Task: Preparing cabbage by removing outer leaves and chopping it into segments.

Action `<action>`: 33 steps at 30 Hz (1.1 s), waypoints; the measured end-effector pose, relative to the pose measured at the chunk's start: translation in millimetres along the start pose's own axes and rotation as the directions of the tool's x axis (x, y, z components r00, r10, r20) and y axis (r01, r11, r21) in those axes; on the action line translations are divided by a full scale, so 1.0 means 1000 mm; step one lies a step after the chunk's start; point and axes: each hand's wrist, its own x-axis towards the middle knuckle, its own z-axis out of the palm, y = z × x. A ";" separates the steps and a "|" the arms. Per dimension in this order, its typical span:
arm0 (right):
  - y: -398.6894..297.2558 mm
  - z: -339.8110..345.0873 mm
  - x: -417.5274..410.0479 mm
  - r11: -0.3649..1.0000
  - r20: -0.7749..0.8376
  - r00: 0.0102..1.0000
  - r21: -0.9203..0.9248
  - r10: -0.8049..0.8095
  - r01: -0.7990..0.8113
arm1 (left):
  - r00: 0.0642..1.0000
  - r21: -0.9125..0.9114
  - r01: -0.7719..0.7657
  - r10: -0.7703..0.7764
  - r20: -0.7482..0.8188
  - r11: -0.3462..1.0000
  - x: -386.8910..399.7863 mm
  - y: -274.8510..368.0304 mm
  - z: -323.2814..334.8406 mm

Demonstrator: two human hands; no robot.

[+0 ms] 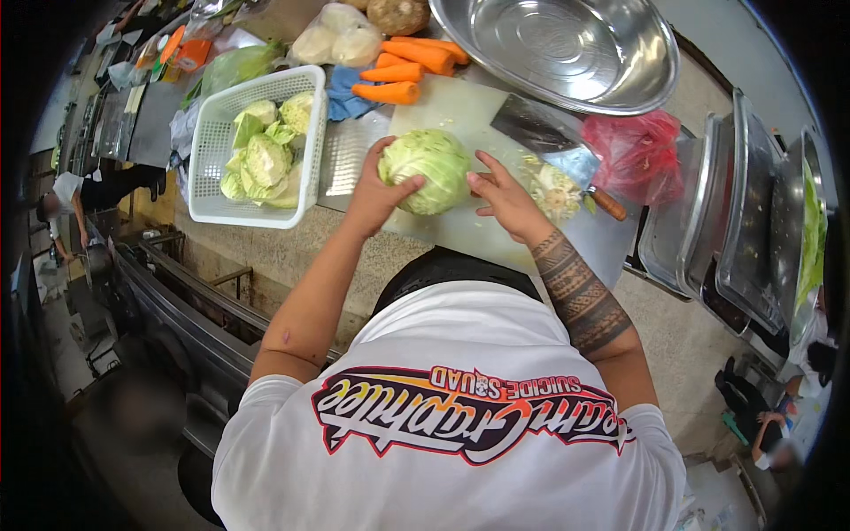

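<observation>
A pale green cabbage head (428, 171) rests at the near part of a white cutting board (458, 109). My left hand (383, 189) grips its left side, the thumb across the front. Just right of the cabbage is my right hand (503, 194), its fingers spread; whether a fingertip touches the leaves I cannot tell. Cut cabbage scraps (556, 191) lie beyond my right hand. A cleaver lies flat at the board's right, its broad blade (538, 129) pointing away to the left and its wooden handle (605, 203) toward me.
Left stands a white plastic basket (310, 152) holding cabbage pieces (265, 162). Carrots (412, 63), a blue cloth (350, 93) and a large steel basin (558, 46) are behind the board. A red plastic bag (634, 156) and metal trays (750, 212) sit right. Other people (80, 192) are farther off.
</observation>
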 end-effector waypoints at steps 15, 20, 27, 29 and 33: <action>-0.021 -0.001 -0.032 0.491 -0.078 0.867 -0.847 -0.493 0.203 | 0.798 0.576 -0.591 0.511 0.319 0.565 0.020 -0.025 0.024; -0.016 -0.001 -0.040 0.512 -0.053 0.873 -0.826 -0.484 0.234 | 0.698 0.476 -0.711 0.606 0.382 0.518 0.008 -0.020 0.032; -0.010 -0.009 -0.039 0.506 -0.021 0.879 -0.824 -0.476 0.254 | 0.591 0.536 -0.766 0.718 0.368 0.355 0.009 -0.021 0.040; -0.008 -0.011 -0.039 0.488 -0.008 0.877 -0.833 -0.481 0.259 | 0.590 0.535 -0.765 0.723 0.360 0.358 0.008 -0.019 0.042; -0.013 -0.009 -0.040 0.480 -0.001 0.881 -0.839 -0.472 0.257 | 0.625 0.517 -0.759 0.664 0.410 0.396 0.015 -0.027 0.024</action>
